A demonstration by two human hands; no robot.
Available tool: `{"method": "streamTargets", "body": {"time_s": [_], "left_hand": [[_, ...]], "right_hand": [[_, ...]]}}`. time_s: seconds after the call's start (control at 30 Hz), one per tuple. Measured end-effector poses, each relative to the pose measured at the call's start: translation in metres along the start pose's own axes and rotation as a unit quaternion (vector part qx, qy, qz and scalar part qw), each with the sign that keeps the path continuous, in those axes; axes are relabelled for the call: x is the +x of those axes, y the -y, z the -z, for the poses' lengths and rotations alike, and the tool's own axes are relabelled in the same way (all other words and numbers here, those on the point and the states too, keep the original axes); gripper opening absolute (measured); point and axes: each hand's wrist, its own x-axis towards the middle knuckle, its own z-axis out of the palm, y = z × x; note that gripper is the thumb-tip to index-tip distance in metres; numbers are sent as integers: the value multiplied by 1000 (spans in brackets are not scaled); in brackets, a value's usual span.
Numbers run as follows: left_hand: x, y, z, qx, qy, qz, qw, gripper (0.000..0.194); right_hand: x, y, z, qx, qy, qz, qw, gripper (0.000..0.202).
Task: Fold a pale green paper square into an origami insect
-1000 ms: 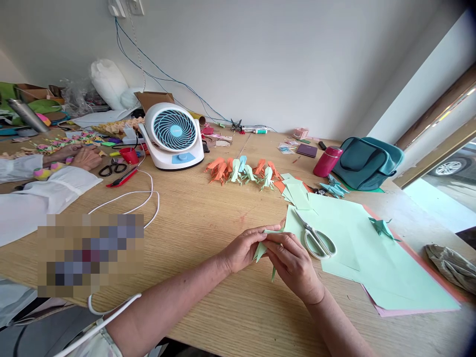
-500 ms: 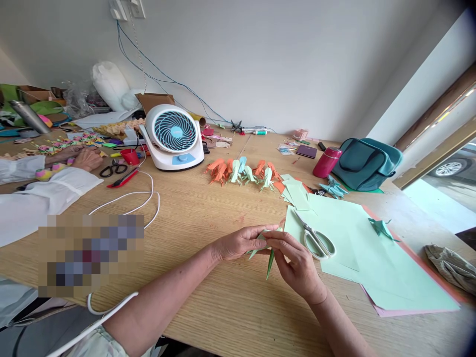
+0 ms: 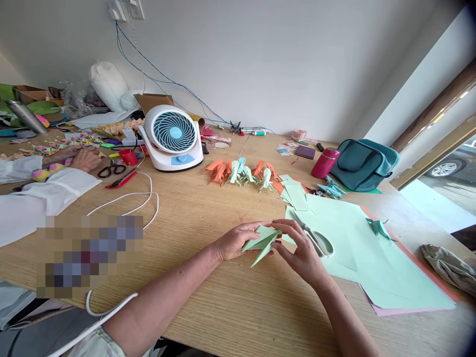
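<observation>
Between my two hands, above the wooden table, is a light green folded origami paper (image 3: 262, 239) with a narrow point sticking out toward me. My left hand (image 3: 238, 240) is closed on its left side, thumb on top and fingers underneath. On the right edge, my right hand (image 3: 300, 252) grips the paper between thumb and fingers. Just right of that hand lie white-handled scissors (image 3: 315, 237) on pale green paper sheets (image 3: 344, 238). Finished folded paper figures (image 3: 235, 172), orange, green and blue, stand in a group farther back.
A white fan (image 3: 173, 136) stands at the back left, its white cable crossing the table. At far left a co-worker's hands (image 3: 85, 158) rest near black scissors (image 3: 111, 169). A pink bottle (image 3: 325, 162) and teal bag (image 3: 366, 166) stand at the back right.
The folded paper has been turned, so its flat face and long flap now show. My right hand's fingers have shifted and spread along its right edge.
</observation>
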Motion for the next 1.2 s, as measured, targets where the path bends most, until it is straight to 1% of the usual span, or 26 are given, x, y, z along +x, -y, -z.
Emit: {"method": "streamTargets", "body": {"time_s": [0.1, 0.23, 0.3, 0.33, 0.4, 0.43, 0.5, 0.6, 0.67, 0.77, 0.9, 0.97, 1.03, 1.13, 1.2], "left_hand": [[-1, 0, -4, 16, 2, 7, 1000, 51], [-2, 1, -10, 56, 40, 9, 998, 53], [-2, 3, -12, 83, 47, -2, 995, 56], [-2, 4, -12, 104, 45, -11, 994, 57], [-2, 6, -12, 171, 22, -35, 984, 55], [-2, 7, -12, 218, 4, -48, 975, 51], [-1, 8, -13, 319, -41, -79, 943, 40], [0, 8, -14, 436, -102, -119, 886, 22], [1, 7, -13, 475, -128, -136, 860, 19], [0, 5, -13, 498, -135, -148, 844, 20], [-1, 4, -14, 516, -104, -147, 838, 20], [-1, 5, -14, 512, -96, -146, 841, 19], [-1, 6, -15, 489, -104, -145, 854, 18], [-1, 7, -15, 439, -128, -152, 876, 22], [-1, 7, -15, 422, -137, -159, 882, 23]], "right_hand": [[-1, -2, -4, 11, -10, -9, 1000, 28], [-3, -5, -8, 24, -19, -27, 999, 22], [-4, -5, -11, 25, -17, -41, 999, 15], [-4, -5, -12, 25, -19, -45, 999, 11], [-4, -6, -14, 19, -37, -46, 998, 10], [-4, -7, -15, 19, -53, -47, 997, 11], [-4, -9, -17, 35, -82, -54, 995, 17], [-5, -14, -20, 97, -81, -95, 988, 21], [-6, -15, -21, 132, -66, -121, 982, 20], [-6, -12, -21, 148, -60, -121, 980, 20], [-5, -7, -20, 147, -63, -96, 983, 22], [-5, -8, -20, 150, -70, -95, 982, 22], [-5, -9, -20, 157, -82, -104, 979, 23], [-6, -12, -20, 176, -98, -126, 971, 26], [-7, -13, -21, 196, -99, -140, 966, 25]]}}
